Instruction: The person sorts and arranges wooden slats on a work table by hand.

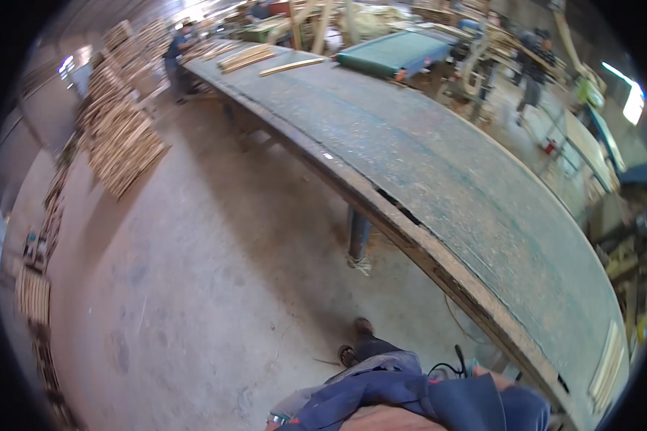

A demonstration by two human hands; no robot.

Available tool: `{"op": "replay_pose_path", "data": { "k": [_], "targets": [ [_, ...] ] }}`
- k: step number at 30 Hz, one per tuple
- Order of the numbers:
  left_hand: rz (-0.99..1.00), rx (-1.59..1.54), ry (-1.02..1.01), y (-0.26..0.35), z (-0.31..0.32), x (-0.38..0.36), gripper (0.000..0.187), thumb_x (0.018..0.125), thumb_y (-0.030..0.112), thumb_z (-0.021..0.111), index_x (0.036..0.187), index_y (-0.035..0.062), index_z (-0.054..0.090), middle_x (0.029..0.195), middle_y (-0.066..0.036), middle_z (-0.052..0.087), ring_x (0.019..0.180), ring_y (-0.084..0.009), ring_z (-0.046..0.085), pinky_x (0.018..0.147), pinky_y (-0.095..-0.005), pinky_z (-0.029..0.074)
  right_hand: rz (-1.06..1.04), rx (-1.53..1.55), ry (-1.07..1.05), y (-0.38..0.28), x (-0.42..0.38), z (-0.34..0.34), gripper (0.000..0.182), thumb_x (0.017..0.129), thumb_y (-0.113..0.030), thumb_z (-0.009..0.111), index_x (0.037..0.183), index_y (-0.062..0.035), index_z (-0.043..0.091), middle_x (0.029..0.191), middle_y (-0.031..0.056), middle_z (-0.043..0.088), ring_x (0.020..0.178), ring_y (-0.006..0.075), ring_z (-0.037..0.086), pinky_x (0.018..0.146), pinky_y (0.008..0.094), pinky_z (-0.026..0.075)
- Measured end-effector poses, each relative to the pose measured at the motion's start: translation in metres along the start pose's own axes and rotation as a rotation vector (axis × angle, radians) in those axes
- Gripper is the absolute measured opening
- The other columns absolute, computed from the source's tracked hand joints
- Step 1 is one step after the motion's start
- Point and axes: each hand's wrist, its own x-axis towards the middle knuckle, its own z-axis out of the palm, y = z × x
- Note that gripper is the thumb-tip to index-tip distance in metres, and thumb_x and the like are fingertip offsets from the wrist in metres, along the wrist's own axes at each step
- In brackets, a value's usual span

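Observation:
At the bottom edge, a shiny band [277,418] shows at the end of a dark blue sleeve [331,409]. Only a sliver of my left hand [272,425] is visible below it, the fingers cut off by the frame. My right hand [490,376] is low beside the near edge of the long workbench [410,158], its fingers mostly hidden. A thin black curved piece [446,368] and a bit of teal stick out from it; I cannot tell what this object is. Pale wooden strips [608,366] lie on the bench to the right of this hand.
More wooden strips [248,57] lie at the bench's far end, where a person [176,54] stands. A green-topped conveyor [392,52] adjoins the back edge. Stacked wood [122,144] stands on the left floor. Another person [535,72] is at the back right. A bench leg [358,233] stands ahead.

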Motion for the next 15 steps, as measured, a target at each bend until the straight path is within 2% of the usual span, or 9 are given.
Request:
{"op": "replay_pose_path", "data": {
  "k": [2,4,5,6,7,8,10,12,15],
  "targets": [
    [-0.014,-0.021,0.074,0.000,-0.018,0.015,0.040,0.093,0.027,0.066,0.124,0.0025,0.063,0.115,-0.012,0.066,0.111,-0.0180,0.059,0.098,-0.0336,0.045,0.024,-0.383,-0.080,0.012,-0.004,-0.043,0.033,0.078,-0.025,0.066,0.106,-0.0107,0.073,0.099,0.0119,0.073,0.090,0.0315,0.069,0.076,0.0444,0.052],
    [-0.034,-0.032,0.156,-0.005,-0.042,0.029,0.039,0.092,0.028,0.066,0.122,0.0022,0.064,0.112,-0.012,0.067,0.108,-0.0184,0.060,0.096,-0.0342,0.045,-0.024,-0.848,-0.151,-0.024,-0.009,-0.094,0.033,0.077,-0.025,0.066,0.106,-0.0108,0.073,0.099,0.0119,0.073,0.090,0.0315,0.069,0.076,0.0445,0.052],
    [-0.046,-0.030,0.187,-0.007,-0.056,0.035,0.039,0.092,0.029,0.066,0.120,0.0021,0.064,0.111,-0.013,0.067,0.107,-0.0186,0.060,0.095,-0.0345,0.046,-0.137,-1.010,-0.146,-0.078,-0.010,-0.124,0.033,0.077,-0.025,0.066,0.106,-0.0108,0.073,0.099,0.0119,0.073,0.090,0.0315,0.069,0.076,0.0446,0.052],
    [-0.055,-0.038,0.207,-0.006,-0.072,0.041,0.039,0.092,0.030,0.066,0.119,0.0019,0.065,0.109,-0.013,0.067,0.106,-0.0188,0.061,0.094,-0.0348,0.046,-0.293,-1.051,-0.200,-0.153,-0.021,-0.151,0.029,0.075,-0.023,0.066,0.099,-0.0100,0.072,0.098,0.0167,0.071,0.088,0.0388,0.066,0.072,0.0473,0.052],
    [-0.061,-0.036,0.231,-0.009,-0.082,0.047,0.039,0.092,0.030,0.066,0.118,0.0018,0.065,0.108,-0.013,0.067,0.105,-0.0189,0.061,0.093,-0.0351,0.046,-0.449,-0.920,-0.106,-0.204,-0.005,-0.157,0.033,0.074,-0.028,0.067,0.101,-0.0092,0.071,0.097,0.0172,0.070,0.087,0.0395,0.066,0.072,0.0498,0.052],
    [-0.079,-0.042,0.260,-0.010,-0.093,0.053,0.038,0.092,0.031,0.066,0.117,0.0016,0.065,0.106,-0.013,0.067,0.103,-0.0191,0.062,0.092,-0.0355,0.046,-0.641,-0.763,0.024,-0.239,0.034,-0.149,0.054,0.085,-0.052,0.061,0.118,-0.0090,0.067,0.106,0.0193,0.070,0.096,0.0397,0.067,0.078,0.0494,0.053],
    [-0.106,-0.040,0.320,-0.012,-0.115,0.071,0.038,0.092,0.032,0.066,0.114,0.0014,0.066,0.104,-0.013,0.068,0.101,-0.0195,0.062,0.090,-0.0361,0.047,-0.715,-0.369,-0.091,-0.337,0.061,-0.115,0.069,0.091,-0.061,0.050,0.131,-0.0061,0.059,0.126,0.0233,0.062,0.116,0.0398,0.059,0.101,0.0455,0.046],
    [-0.138,-0.028,0.387,-0.007,-0.142,0.095,0.038,0.091,0.033,0.066,0.112,0.0011,0.067,0.101,-0.013,0.068,0.098,-0.0198,0.063,0.089,-0.0367,0.047,-0.723,-0.413,-0.213,-0.418,0.052,-0.079,0.070,0.091,-0.062,0.048,0.133,-0.0062,0.058,0.134,0.0230,0.057,0.123,0.0377,0.056,0.103,0.0435,0.043],
    [-0.236,0.030,0.525,-0.008,-0.195,0.126,0.038,0.091,0.035,0.067,0.108,0.0007,0.069,0.096,-0.014,0.069,0.094,-0.0204,0.064,0.086,-0.0376,0.048,-0.854,-0.587,-0.368,-0.504,0.089,-0.051,0.060,0.091,-0.057,0.051,0.124,-0.0079,0.064,0.120,0.0220,0.065,0.111,0.0386,0.061,0.095,0.0456,0.046]
  ]
}}
